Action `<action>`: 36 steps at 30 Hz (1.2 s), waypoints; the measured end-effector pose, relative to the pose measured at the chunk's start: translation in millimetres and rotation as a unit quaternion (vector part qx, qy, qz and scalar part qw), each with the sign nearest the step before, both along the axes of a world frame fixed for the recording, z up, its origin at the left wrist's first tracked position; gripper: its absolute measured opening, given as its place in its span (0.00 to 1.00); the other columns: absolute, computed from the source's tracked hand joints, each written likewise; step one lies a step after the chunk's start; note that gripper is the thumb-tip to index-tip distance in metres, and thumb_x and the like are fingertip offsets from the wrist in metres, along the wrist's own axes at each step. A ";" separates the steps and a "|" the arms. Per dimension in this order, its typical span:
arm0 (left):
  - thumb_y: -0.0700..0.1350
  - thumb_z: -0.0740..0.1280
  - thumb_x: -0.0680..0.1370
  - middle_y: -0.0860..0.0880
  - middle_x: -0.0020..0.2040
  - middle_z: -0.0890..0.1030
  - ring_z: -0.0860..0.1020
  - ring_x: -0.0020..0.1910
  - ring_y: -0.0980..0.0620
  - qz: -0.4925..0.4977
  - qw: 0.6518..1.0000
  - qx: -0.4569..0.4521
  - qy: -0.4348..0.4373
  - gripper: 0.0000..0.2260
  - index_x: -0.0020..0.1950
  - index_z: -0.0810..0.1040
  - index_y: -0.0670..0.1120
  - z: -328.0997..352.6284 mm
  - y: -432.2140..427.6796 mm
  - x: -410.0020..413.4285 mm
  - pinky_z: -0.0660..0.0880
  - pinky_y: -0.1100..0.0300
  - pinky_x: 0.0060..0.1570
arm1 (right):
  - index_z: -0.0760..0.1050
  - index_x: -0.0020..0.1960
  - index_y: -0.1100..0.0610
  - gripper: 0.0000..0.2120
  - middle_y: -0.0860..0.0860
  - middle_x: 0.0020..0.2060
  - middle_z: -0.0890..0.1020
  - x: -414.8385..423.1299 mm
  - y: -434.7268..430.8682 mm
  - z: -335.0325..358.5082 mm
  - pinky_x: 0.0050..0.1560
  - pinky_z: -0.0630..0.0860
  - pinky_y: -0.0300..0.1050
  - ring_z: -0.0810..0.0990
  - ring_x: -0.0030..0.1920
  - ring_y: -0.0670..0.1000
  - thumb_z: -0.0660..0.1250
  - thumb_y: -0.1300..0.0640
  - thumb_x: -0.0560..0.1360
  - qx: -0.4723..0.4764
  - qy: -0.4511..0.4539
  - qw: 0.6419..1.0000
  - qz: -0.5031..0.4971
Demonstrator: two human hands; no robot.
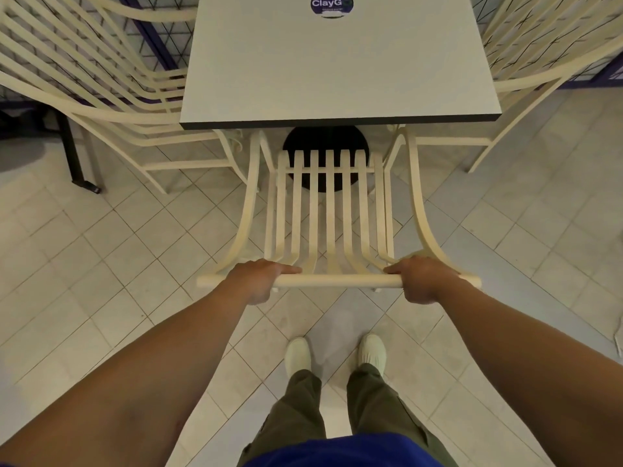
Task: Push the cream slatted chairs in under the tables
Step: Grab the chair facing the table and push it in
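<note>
Both hands, left hand (pixel 258 279) and right hand (pixel 423 279), grip the chair (pixel 329 210) by its top rail, fingers curled round; stiff, probably light, front just under the tabletop (pixel 337 72) edge

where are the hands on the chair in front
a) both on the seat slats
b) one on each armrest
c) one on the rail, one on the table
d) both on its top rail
d: the left hand and right hand both grip the top rail of the chair.
</note>
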State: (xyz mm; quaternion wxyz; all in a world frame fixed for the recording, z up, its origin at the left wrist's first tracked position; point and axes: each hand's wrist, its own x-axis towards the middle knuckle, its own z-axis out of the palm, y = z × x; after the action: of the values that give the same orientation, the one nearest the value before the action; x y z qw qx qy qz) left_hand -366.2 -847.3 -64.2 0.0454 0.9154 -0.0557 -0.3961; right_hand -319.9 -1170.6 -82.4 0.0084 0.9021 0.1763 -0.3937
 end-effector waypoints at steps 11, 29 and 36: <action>0.31 0.60 0.78 0.51 0.50 0.72 0.69 0.34 0.56 -0.002 1.000 -0.007 0.002 0.39 0.75 0.61 0.70 5.6 -1.9 17.5 0.68 0.57 0.37 | 0.74 0.66 0.40 0.27 0.45 0.49 0.79 22.6 -0.8 -1.1 0.53 0.79 0.49 0.78 0.46 0.48 0.67 0.61 0.72 0.006 -0.005 1.000 0.016; 0.31 0.61 0.77 0.51 0.52 0.74 0.73 0.36 0.53 0.000 1.000 -0.003 -0.005 0.40 0.73 0.61 0.73 1.5 9.9 24.1 0.70 0.58 0.35 | 0.73 0.68 0.43 0.24 0.46 0.48 0.79 27.8 9.7 -2.0 0.54 0.79 0.51 0.79 0.47 0.50 0.68 0.58 0.73 0.007 -0.018 1.000 0.012; 0.31 0.61 0.78 0.51 0.50 0.74 0.72 0.35 0.54 -0.006 1.000 0.003 -0.007 0.39 0.75 0.60 0.71 2.1 14.1 36.1 0.69 0.58 0.36 | 0.73 0.68 0.42 0.26 0.46 0.49 0.79 35.8 14.6 -4.5 0.55 0.79 0.50 0.79 0.47 0.49 0.68 0.59 0.73 0.008 -0.020 1.000 0.005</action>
State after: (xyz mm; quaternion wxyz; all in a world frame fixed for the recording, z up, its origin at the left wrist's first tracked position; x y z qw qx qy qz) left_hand -330.0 -833.2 -62.1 0.0403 0.9179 -0.0604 -0.3900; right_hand -284.1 -1156.0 -86.9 0.0071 0.9091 0.1838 -0.3737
